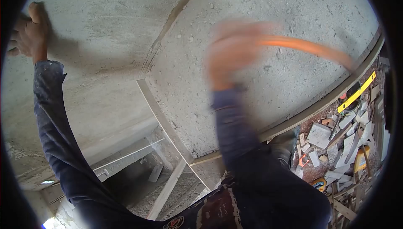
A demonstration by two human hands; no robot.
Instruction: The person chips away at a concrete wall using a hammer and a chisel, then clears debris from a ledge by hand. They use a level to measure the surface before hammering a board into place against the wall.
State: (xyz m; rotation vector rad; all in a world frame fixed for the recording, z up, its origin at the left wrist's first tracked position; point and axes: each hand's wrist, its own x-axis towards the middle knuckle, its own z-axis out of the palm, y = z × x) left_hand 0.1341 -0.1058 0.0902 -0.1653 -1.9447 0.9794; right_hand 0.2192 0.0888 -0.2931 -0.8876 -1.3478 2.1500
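My left hand (31,32) rests against the grey plastered wall (109,23) at the upper left, its fingers apart and nothing seen in them. Over rough grey concrete (189,103) in the middle is my right hand (235,50), smeared by motion and closed around one end of a long orange bar (304,45). The bar reaches rightward to the wooden edging board (323,100) and looks curved through the wide lens. Blur hides the grip's details and the bar's exact kind.
A yellow spirit level (357,92) lies beyond the board at the right. Below it, broken tile pieces (319,135), wood scraps and yellow tools (362,159) litter the floor. At bottom centre, a timber strut (167,191) slants across a dark recess.
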